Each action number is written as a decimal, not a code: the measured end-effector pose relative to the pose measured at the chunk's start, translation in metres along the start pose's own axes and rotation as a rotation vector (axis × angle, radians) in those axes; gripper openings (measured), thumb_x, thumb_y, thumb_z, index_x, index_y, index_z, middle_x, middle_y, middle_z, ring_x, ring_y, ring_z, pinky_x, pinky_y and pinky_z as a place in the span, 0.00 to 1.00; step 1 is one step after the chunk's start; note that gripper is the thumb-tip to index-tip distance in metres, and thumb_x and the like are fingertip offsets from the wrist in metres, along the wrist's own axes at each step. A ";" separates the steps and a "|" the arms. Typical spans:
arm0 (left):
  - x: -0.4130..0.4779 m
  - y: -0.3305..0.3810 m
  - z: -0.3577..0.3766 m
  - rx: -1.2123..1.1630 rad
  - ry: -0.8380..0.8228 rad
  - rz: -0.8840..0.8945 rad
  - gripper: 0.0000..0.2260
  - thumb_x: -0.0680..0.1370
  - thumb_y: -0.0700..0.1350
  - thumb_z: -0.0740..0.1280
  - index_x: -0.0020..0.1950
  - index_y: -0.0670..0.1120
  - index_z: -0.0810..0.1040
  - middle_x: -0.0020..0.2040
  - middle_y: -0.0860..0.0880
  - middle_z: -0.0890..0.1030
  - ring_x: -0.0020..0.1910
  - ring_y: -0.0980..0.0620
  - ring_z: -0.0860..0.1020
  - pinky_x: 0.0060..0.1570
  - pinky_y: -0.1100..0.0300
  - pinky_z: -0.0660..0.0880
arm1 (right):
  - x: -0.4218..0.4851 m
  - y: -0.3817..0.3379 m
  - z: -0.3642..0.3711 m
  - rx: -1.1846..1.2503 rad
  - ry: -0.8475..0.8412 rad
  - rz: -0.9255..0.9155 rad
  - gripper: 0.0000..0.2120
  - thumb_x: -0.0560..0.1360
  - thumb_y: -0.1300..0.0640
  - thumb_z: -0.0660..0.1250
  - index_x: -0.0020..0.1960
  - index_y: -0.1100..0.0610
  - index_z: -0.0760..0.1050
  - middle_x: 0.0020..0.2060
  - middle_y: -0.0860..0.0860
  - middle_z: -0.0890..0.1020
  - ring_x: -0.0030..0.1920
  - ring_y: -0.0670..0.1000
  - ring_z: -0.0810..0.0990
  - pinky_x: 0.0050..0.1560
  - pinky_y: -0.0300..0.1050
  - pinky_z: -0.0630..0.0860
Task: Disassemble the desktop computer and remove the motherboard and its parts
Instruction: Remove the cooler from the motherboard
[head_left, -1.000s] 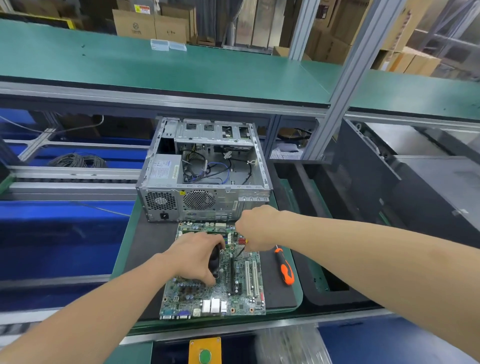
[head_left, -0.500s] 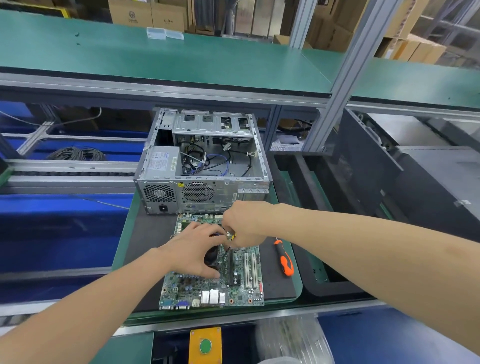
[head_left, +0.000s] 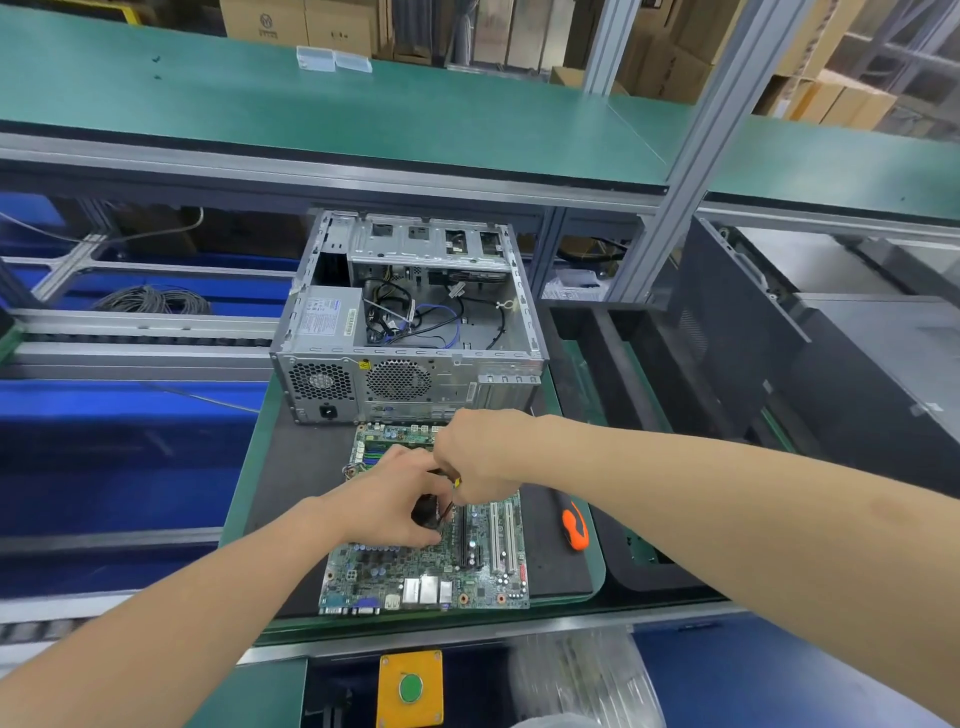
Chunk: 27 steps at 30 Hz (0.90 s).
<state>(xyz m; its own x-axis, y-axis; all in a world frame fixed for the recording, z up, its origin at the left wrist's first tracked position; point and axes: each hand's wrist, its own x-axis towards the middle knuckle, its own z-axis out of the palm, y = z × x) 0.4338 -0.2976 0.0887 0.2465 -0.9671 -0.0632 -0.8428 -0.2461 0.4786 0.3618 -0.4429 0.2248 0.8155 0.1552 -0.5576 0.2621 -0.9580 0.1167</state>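
A green motherboard (head_left: 415, 571) lies flat on a black mat (head_left: 296, 467), in front of the opened grey computer case (head_left: 405, 332). My left hand (head_left: 389, 499) curls round a black cooler fan (head_left: 428, 512) on the board's middle. My right hand (head_left: 478, 457) meets it from the right, its fingers pinching the fan's thin cable near a small yellow connector. The fan is mostly hidden under both hands. Loose cables and a power supply remain inside the case.
An orange-handled screwdriver (head_left: 575, 527) lies on the mat right of the board. A black case panel (head_left: 753, 364) leans at the right. A green shelf (head_left: 363, 114) overhangs the back. A yellow box with a green button (head_left: 410, 688) sits at the front edge.
My right hand has moved left and back toward my left hand, until the two meet over the fan. My left hand has stayed on the fan.
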 end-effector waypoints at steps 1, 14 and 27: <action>0.001 0.000 0.000 0.014 0.001 0.003 0.11 0.71 0.61 0.73 0.46 0.60 0.76 0.64 0.62 0.69 0.63 0.57 0.65 0.62 0.59 0.60 | 0.000 0.001 -0.001 0.008 0.005 0.003 0.08 0.79 0.53 0.68 0.49 0.58 0.79 0.39 0.53 0.78 0.38 0.56 0.78 0.28 0.42 0.68; 0.000 0.003 -0.005 -0.011 0.012 0.015 0.11 0.71 0.59 0.75 0.45 0.55 0.78 0.56 0.66 0.69 0.57 0.62 0.63 0.62 0.56 0.62 | 0.002 -0.001 -0.003 -0.086 0.042 -0.011 0.14 0.78 0.57 0.67 0.36 0.54 0.67 0.35 0.52 0.74 0.31 0.52 0.74 0.26 0.41 0.66; -0.002 0.003 -0.007 -0.375 0.096 -0.072 0.11 0.75 0.54 0.78 0.44 0.48 0.82 0.41 0.57 0.82 0.39 0.59 0.76 0.41 0.67 0.70 | 0.010 -0.016 -0.009 -0.094 0.054 -0.019 0.14 0.75 0.50 0.72 0.37 0.54 0.71 0.31 0.50 0.74 0.29 0.51 0.76 0.25 0.40 0.67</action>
<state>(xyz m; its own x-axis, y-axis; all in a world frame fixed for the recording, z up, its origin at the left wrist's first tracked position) 0.4340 -0.2962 0.0970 0.3575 -0.9333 -0.0349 -0.5926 -0.2556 0.7639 0.3705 -0.4236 0.2248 0.8355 0.1886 -0.5160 0.3235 -0.9281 0.1845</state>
